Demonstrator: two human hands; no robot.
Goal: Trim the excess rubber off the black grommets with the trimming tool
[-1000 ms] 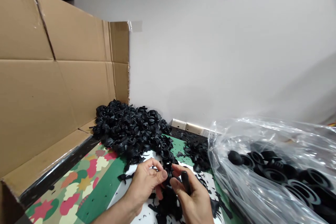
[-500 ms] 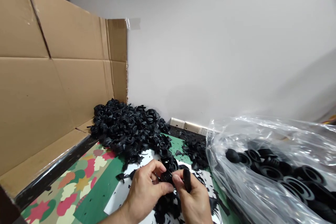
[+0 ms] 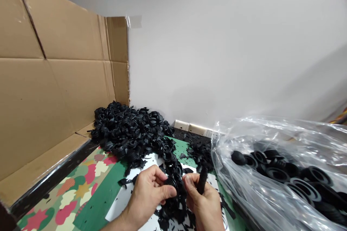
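My left hand is closed, thumb and fingers pinching a ribbed black rubber bellows. To its right, apart from the bellows by a small gap, my right hand is closed around a dark stick-like handle that points upward. The tip of that tool is hidden, and I cannot make out its kind. Beneath both hands, black rubber scraps cover part of a white sheet.
A large heap of ribbed black rubber pieces lies against the wall beside a cardboard sheet. Smaller black trimmings sit right of it. A clear plastic bag at right contains black rubber parts. Patterned paper covers the left side.
My hands have drawn apart: the right hand moved slightly right, away from the bellows, and its handle now stands higher. The left hand keeps its pinch. The whole view shifted a little.
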